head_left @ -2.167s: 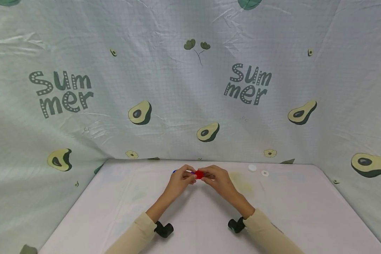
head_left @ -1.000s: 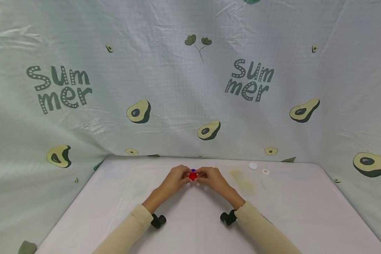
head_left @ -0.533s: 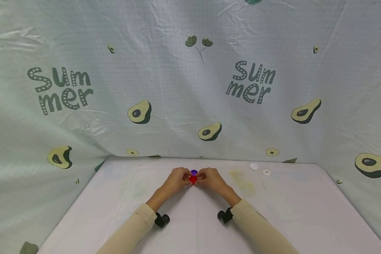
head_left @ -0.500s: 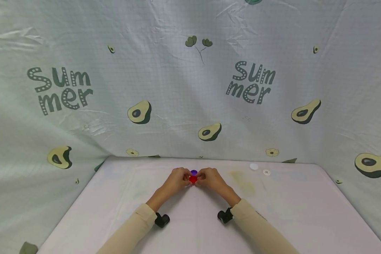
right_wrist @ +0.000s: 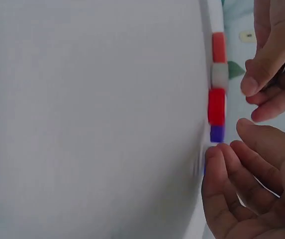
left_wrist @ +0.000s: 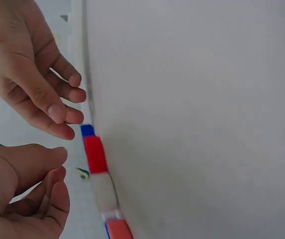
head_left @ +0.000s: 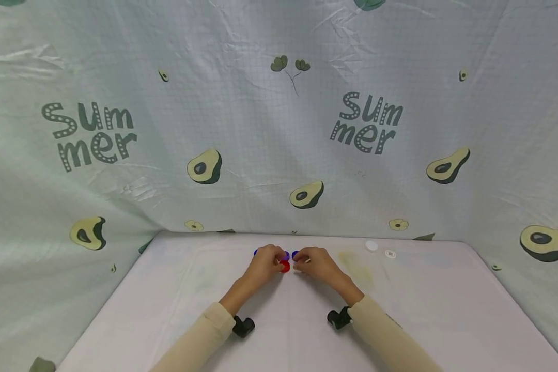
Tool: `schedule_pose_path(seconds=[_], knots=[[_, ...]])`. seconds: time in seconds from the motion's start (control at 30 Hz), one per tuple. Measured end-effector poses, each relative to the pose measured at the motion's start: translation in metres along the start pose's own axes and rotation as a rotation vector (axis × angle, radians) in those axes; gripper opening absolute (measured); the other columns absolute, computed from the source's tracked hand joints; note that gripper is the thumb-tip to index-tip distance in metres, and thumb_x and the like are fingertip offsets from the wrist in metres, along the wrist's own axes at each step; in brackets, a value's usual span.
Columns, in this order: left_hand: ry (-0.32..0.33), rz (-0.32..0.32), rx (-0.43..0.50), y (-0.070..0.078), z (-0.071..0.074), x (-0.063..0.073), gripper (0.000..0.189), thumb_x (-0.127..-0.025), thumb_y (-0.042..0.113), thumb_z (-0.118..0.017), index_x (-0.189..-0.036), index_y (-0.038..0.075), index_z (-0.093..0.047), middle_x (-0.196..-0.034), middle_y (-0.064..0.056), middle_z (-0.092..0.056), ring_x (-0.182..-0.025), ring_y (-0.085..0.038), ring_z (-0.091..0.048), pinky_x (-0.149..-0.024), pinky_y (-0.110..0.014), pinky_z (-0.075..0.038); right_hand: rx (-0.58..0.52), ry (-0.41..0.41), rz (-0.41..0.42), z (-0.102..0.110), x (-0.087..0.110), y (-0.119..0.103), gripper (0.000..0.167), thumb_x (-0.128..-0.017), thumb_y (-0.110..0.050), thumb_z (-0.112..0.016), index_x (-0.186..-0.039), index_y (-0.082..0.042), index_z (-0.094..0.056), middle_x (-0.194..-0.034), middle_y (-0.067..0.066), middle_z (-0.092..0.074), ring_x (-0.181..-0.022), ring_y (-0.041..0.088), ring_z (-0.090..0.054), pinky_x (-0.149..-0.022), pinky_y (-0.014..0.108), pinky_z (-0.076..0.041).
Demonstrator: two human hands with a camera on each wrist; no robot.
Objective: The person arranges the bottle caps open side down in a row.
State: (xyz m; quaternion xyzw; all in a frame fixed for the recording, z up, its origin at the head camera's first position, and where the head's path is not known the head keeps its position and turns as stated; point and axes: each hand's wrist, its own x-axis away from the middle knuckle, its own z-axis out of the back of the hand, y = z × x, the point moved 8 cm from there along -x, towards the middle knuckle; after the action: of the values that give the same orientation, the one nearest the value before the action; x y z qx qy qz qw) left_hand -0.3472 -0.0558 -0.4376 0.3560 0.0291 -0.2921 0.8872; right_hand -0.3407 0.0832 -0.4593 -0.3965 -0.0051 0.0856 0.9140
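Observation:
A round red cap lies on the table between my hands, with a purple cap just behind it. A dark blue cap shows beside my right fingers, and another blue cap peeks out past my left hand. My left hand hovers over the red cap, fingers loosely bent; in the right wrist view its thumb and fingertips stand apart from the caps and hold nothing. My right hand is just right of the row, fingers loosely curled and holding nothing. From the side, a white cap and an orange-red cap also show.
Two white discs, a plain one and one with a square mark, lie at the table's back right. The pale table ends at a patterned curtain. Each wrist wears a black camera.
Both hands held the red cap together half a second ago. It now rests on the table, and my right hand has moved away to the right, uncovering blue and purple caps.

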Motion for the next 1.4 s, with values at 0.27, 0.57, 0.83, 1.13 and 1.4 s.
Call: schedule_pose_path(seconds=[0.27, 0.57, 0.83, 1.13, 1.4], knots=[[-0.025, -0.092, 0.084, 0.037, -0.025, -0.012, 0.016, -0.091, -0.003, -0.068, -0.105, -0.003, -0.074, -0.089, -0.007, -0.065, -0.083, -0.017, -0.060, -0.070, -0.020, -0.051, 0.127, 0.113, 0.000, 0.066, 0.028, 0.038, 0.019, -0.095, -0.014, -0.073, -0.111, -0.003, -0.075, -0.104, 0.008, -0.075, -0.092, 0.023, -0.071, -0.076, 0.035, -0.058], [-0.155, -0.054, 0.247, 0.072, -0.077, -0.033, 0.017, -0.097, 0.004, -0.065, -0.112, 0.002, -0.073, -0.097, -0.001, -0.067, -0.086, -0.009, -0.057, -0.067, -0.017, -0.051, 0.218, 0.237, -0.031, 0.144, 0.084, 0.083, 0.030, -0.099, -0.018, -0.069, -0.120, 0.002, -0.071, -0.111, 0.018, -0.074, -0.098, 0.034, -0.071, -0.072, 0.039, -0.058], [-0.155, -0.053, 0.313, 0.100, -0.121, -0.068, 0.018, -0.096, 0.003, -0.066, -0.113, 0.001, -0.072, -0.101, -0.003, -0.071, -0.089, -0.007, -0.063, -0.074, -0.015, -0.051, 0.282, 0.303, -0.072, 0.181, 0.100, 0.119, 0.032, -0.096, -0.012, -0.070, -0.123, 0.005, -0.067, -0.113, 0.025, -0.071, -0.103, 0.044, -0.068, -0.072, 0.044, -0.058], [-0.123, -0.019, 0.363, 0.129, -0.163, -0.089, 0.021, -0.095, 0.005, -0.070, -0.115, 0.002, -0.071, -0.106, -0.005, -0.073, -0.093, -0.006, -0.067, -0.079, -0.014, -0.051, 0.242, 0.217, -0.186, 0.187, 0.107, 0.159, 0.036, -0.096, -0.010, -0.069, -0.128, 0.007, -0.063, -0.113, 0.027, -0.068, -0.109, 0.047, -0.064, -0.080, 0.048, -0.058], [-0.090, -0.030, 0.289, 0.144, -0.181, -0.109, 0.027, -0.092, 0.004, -0.073, -0.119, -0.001, -0.069, -0.109, -0.011, -0.074, -0.093, -0.009, -0.070, -0.078, -0.013, -0.052, 0.223, 0.211, -0.132, 0.188, 0.092, 0.163, 0.034, -0.094, -0.009, -0.072, -0.123, 0.008, -0.065, -0.107, 0.023, -0.072, -0.106, 0.046, -0.067, -0.081, 0.050, -0.058]])
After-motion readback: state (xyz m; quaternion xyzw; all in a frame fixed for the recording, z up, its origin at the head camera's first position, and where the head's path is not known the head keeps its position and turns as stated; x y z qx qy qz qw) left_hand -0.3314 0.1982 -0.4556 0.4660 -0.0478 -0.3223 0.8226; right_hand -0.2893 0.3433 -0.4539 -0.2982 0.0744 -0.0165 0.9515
